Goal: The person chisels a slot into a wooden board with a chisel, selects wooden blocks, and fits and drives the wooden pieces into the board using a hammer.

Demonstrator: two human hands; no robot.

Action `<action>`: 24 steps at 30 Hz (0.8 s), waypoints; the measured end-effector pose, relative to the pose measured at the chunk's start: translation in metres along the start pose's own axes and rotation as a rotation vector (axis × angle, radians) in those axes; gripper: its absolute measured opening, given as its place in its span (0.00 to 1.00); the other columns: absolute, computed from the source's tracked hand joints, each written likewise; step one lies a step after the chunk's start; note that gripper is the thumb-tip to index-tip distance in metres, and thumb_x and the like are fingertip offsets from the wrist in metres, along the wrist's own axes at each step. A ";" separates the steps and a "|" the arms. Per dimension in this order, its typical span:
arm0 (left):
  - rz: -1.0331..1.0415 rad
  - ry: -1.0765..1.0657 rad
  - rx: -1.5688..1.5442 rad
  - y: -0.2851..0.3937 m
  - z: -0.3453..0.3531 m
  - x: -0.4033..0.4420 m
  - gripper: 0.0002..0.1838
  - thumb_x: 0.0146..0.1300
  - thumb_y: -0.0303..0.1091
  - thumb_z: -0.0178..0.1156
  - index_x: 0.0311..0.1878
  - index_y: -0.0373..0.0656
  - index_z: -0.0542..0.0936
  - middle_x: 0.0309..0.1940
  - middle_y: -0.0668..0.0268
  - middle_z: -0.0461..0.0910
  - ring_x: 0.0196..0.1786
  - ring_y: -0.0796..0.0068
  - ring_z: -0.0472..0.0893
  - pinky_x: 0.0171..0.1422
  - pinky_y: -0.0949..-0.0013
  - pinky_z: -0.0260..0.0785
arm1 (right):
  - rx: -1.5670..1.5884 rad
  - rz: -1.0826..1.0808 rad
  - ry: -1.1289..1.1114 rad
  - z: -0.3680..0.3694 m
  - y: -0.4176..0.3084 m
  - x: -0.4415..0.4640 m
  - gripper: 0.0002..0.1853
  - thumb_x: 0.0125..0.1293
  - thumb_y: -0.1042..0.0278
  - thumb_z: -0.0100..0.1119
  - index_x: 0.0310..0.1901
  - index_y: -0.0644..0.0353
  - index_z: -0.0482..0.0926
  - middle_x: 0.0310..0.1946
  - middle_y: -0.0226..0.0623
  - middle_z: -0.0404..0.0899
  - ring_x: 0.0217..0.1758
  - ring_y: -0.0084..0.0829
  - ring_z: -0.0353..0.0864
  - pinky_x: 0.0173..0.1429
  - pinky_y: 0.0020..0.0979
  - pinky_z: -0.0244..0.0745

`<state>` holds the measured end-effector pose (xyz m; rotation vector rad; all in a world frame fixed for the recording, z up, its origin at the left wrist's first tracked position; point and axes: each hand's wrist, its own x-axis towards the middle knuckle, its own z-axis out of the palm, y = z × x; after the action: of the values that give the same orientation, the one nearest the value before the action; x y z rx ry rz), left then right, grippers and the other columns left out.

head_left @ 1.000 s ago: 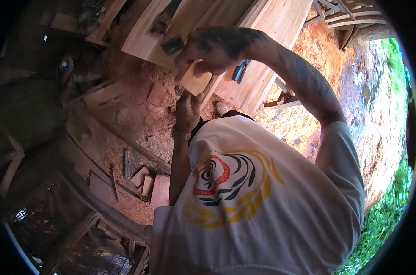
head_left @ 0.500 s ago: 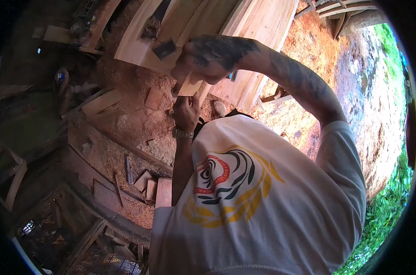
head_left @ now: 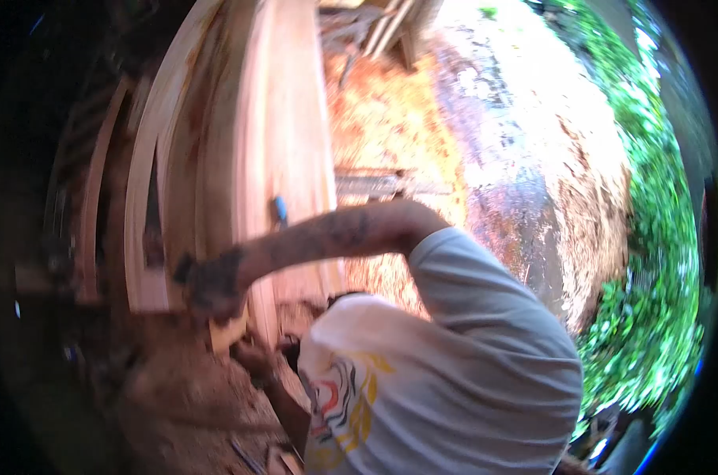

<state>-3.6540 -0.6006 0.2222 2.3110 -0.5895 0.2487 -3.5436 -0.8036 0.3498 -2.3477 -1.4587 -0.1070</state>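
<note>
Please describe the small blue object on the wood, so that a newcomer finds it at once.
Find the long, pale wooden board passing under the person's tattooed right forearm. On it, above that forearm in the picture, lies a small, elongated blue object, too blurred to identify. Bright blue sets it apart from the pale wood.

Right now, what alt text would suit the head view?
The right hand and left hand hold a small, yellowish wooden block near long, pale wooden planks; a small blue object lies on one. Green foliage edges the blurred picture's right.
</note>
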 end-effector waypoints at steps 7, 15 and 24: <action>-0.233 -0.021 -0.150 0.035 -0.003 0.020 0.17 0.69 0.35 0.66 0.47 0.24 0.83 0.45 0.45 0.87 0.44 0.51 0.88 0.47 0.59 0.79 | 0.045 -0.029 -0.007 -0.008 0.005 0.011 0.18 0.55 0.49 0.70 0.48 0.40 0.88 0.39 0.38 0.88 0.47 0.41 0.87 0.50 0.47 0.80; -0.072 0.083 -0.063 0.013 0.004 0.011 0.18 0.69 0.37 0.66 0.41 0.24 0.84 0.37 0.49 0.88 0.37 0.53 0.88 0.40 0.60 0.79 | -0.006 -0.056 0.228 0.001 -0.002 0.056 0.21 0.58 0.43 0.64 0.46 0.47 0.87 0.35 0.39 0.87 0.46 0.42 0.86 0.49 0.46 0.79; -0.061 0.160 -0.106 -0.034 0.034 0.009 0.15 0.65 0.41 0.70 0.40 0.36 0.85 0.31 0.58 0.87 0.32 0.63 0.86 0.38 0.61 0.75 | 0.102 0.213 0.064 -0.015 -0.047 0.066 0.27 0.65 0.35 0.55 0.45 0.52 0.86 0.33 0.40 0.86 0.43 0.44 0.85 0.50 0.45 0.76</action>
<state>-3.6293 -0.6063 0.1807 2.1790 -0.4410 0.3615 -3.5523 -0.7344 0.3938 -2.3757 -1.1486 -0.0496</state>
